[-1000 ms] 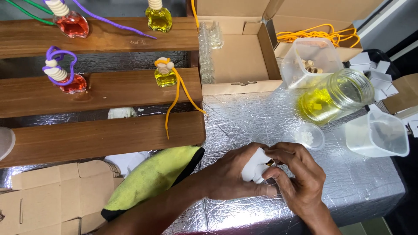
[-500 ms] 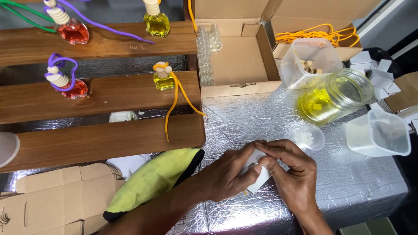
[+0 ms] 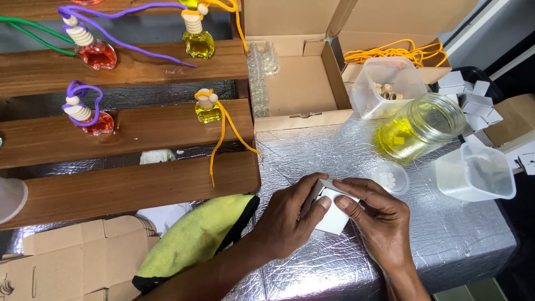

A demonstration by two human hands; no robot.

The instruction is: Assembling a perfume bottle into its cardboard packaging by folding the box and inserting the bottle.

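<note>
Beyond the hands stood two red bottles [image 3: 97, 54] [image 3: 92, 122] and two yellow bottles [image 3: 199, 43] [image 3: 208, 111]. To their right were one glass jar [image 3: 419, 127] and two clear tubs [image 3: 388, 86] [image 3: 475, 171].

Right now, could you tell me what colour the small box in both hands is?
White, in the head view: small box.

Both forearms come in from the near edge, bare to the wrist, and angle toward each other so the hands meet in the middle. The left hand [image 3: 287, 220] lies palm down, knuckles up, its fingers curled to the right and the thumb stretched out along the far side. The right hand [image 3: 379, 220] faces it, fingers bent leftward, forefinger and thumb pinched close. The fingertips of the two hands almost touch, closed in a shared grip.
</note>
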